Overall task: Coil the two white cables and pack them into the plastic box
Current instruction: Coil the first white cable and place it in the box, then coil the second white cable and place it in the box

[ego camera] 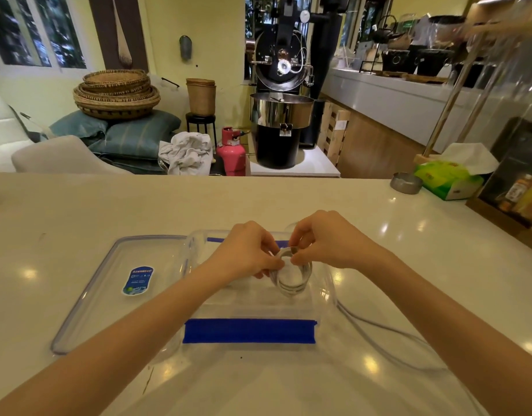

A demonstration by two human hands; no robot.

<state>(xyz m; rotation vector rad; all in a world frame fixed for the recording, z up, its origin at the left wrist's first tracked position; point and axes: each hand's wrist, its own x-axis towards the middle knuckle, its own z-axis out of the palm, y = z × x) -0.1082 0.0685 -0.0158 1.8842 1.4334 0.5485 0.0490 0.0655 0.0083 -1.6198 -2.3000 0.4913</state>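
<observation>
A coiled white cable (291, 273) is held over the open clear plastic box (198, 244) on the tabletop (78, 211). The coil's upper edge is pinched by the curled fingers of the left hand (246, 250) and the right hand (322, 240). A second white cable (379, 328) lies loose to the right of the box. The lid (108, 283) is laid flat just beside the box on the left.

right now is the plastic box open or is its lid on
Open. The lid lies flat on the counter left of the plastic box, and both hands hold a coiled white cable over the box's open top.
</observation>
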